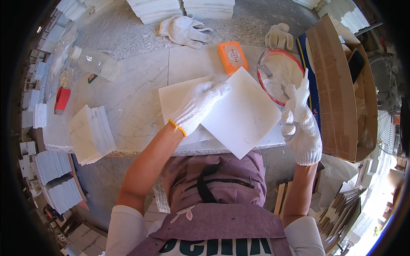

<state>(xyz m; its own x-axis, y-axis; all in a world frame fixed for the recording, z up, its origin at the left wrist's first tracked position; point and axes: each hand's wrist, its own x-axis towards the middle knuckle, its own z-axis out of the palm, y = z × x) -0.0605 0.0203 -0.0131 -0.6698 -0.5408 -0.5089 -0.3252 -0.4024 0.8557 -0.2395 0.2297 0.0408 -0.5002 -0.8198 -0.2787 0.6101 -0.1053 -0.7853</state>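
Observation:
Both my hands wear white knitted gloves. With my left hand (pixel 197 104) I grip the upper left edge of a white square tile (pixel 245 113), fingers closed at that edge. The tile is turned cornerwise, and one corner reaches past the table's near edge. Partly beneath it lies another white tile (pixel 170 97), flat on the table. My right hand (pixel 302 132) is closed around a small white squeeze bottle (pixel 303 91), held upright with its thin nozzle pointing up, just right of the tile.
A red-rimmed round dish (pixel 279 77) of white powder sits beside a cardboard box (pixel 333 89). Farther back are an orange box (pixel 232 57) and loose gloves (pixel 184 30). At left are stacked tiles (pixel 92 134), a clear bottle (pixel 96 63) and a red tape dispenser (pixel 62 100).

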